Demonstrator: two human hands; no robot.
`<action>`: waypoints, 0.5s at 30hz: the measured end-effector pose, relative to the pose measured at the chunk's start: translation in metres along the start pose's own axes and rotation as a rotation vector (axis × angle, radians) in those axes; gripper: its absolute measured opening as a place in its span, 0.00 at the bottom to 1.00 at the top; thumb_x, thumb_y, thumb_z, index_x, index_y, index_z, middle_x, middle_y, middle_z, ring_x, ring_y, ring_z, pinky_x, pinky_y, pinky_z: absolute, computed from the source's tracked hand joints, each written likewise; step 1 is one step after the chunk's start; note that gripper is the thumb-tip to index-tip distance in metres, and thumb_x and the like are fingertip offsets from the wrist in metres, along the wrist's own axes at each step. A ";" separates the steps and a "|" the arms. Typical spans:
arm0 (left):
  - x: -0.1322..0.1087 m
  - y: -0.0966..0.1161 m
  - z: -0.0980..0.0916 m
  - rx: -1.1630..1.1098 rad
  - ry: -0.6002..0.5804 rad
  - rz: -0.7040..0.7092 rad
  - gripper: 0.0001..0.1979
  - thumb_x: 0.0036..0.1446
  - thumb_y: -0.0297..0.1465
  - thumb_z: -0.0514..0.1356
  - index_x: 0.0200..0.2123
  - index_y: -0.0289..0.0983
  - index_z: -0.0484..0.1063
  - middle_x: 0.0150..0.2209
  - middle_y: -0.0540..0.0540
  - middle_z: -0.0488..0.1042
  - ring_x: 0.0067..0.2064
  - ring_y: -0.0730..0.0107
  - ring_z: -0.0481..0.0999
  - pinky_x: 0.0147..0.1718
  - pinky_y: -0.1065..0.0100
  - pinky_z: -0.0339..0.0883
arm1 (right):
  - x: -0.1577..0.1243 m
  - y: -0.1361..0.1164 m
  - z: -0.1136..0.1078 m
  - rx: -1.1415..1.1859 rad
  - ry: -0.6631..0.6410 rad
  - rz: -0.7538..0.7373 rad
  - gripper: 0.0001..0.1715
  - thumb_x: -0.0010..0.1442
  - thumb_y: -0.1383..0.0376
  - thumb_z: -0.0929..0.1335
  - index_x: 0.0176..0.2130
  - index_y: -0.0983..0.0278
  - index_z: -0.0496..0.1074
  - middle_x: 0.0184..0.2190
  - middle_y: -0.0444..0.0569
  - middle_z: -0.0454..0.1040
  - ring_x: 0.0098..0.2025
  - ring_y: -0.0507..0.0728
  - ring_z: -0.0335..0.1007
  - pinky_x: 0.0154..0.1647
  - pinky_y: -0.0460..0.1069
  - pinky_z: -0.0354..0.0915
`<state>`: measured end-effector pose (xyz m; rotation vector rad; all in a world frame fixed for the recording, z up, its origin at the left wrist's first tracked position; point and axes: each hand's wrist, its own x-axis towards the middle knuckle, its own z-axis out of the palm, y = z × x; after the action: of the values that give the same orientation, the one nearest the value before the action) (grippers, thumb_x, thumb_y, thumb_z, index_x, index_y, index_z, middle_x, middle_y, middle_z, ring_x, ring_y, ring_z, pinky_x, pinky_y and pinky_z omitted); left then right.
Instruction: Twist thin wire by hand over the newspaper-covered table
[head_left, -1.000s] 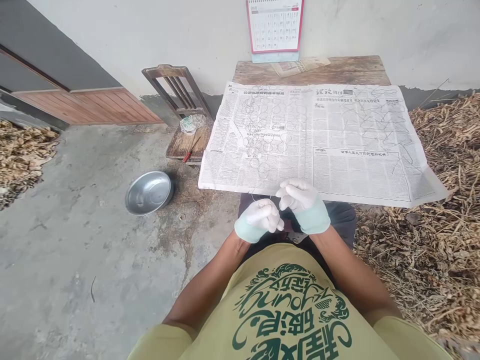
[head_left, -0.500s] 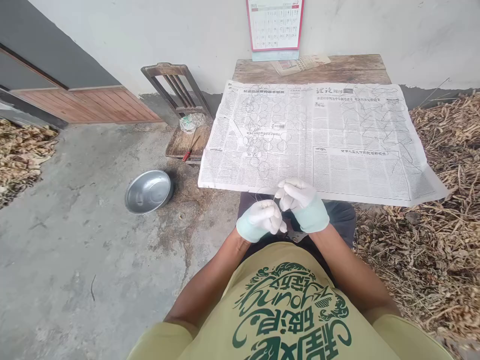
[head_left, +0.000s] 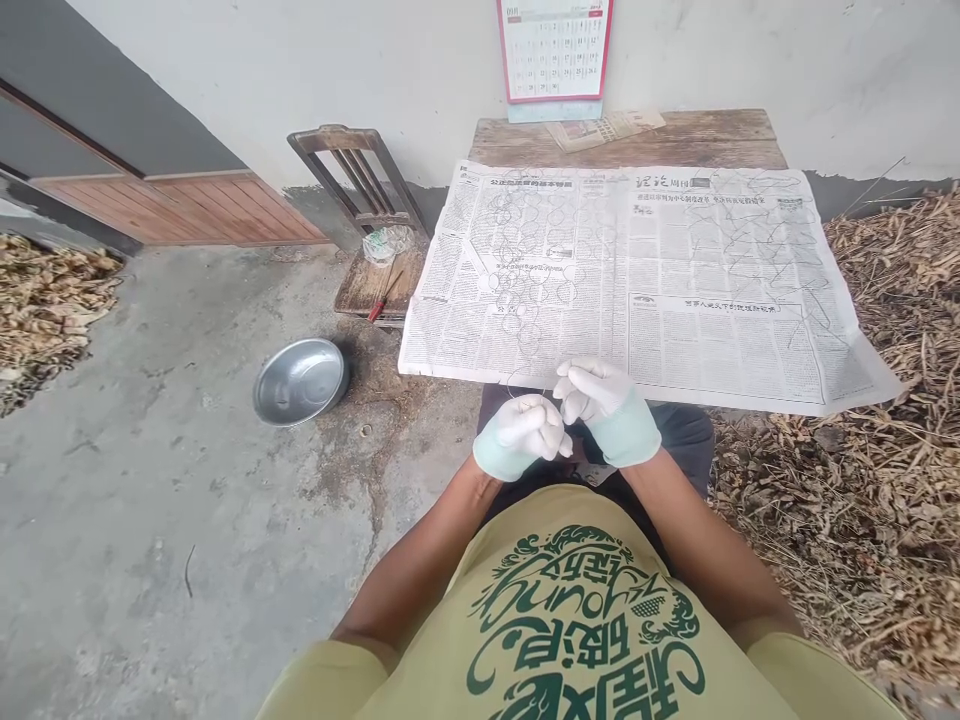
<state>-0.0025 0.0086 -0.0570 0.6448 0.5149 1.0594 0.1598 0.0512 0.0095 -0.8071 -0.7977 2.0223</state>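
My left hand, in a white glove with a pale green cuff, is closed on a thin wire, which curves up in a loop beyond the fingers. Close beside it, my right hand, gloved the same way, has thumb and fingers pinched together at the wire's other part; the exact grip point is too fine to make out. Both hands are above my lap, at the near edge of a spread newspaper. Thin wire rings lie on its left half, and bent wire pieces on its right half.
The newspaper covers most of a wooden table against the wall, below a calendar. At left stand a wooden chair holding a plastic bag and a red-handled tool, and a metal basin. Dry plant stalks lie at right.
The wire loop by my left hand has shifted slightly, and the bit of wire between my hands shows less. Both hands stay almost in place, and the whole view has moved a little.
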 end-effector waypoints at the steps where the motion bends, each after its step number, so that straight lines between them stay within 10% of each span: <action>1: 0.000 0.001 0.001 0.003 -0.020 0.017 0.24 0.52 0.50 0.76 0.29 0.34 0.77 0.14 0.50 0.70 0.20 0.61 0.79 0.29 0.59 0.79 | 0.000 0.001 0.000 0.007 -0.010 0.000 0.17 0.60 0.57 0.77 0.43 0.64 0.75 0.33 0.45 0.81 0.21 0.53 0.74 0.13 0.50 0.74; 15: -0.005 0.019 0.017 0.071 -0.085 -0.045 0.24 0.57 0.49 0.73 0.29 0.35 0.74 0.18 0.46 0.78 0.23 0.57 0.83 0.30 0.58 0.82 | 0.000 0.005 0.001 -0.022 0.041 -0.004 0.13 0.61 0.59 0.77 0.42 0.64 0.77 0.31 0.46 0.81 0.22 0.51 0.73 0.16 0.46 0.73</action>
<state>-0.0054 0.0067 -0.0314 0.7343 0.4928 0.9709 0.1574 0.0487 0.0063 -0.8564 -0.7990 1.9903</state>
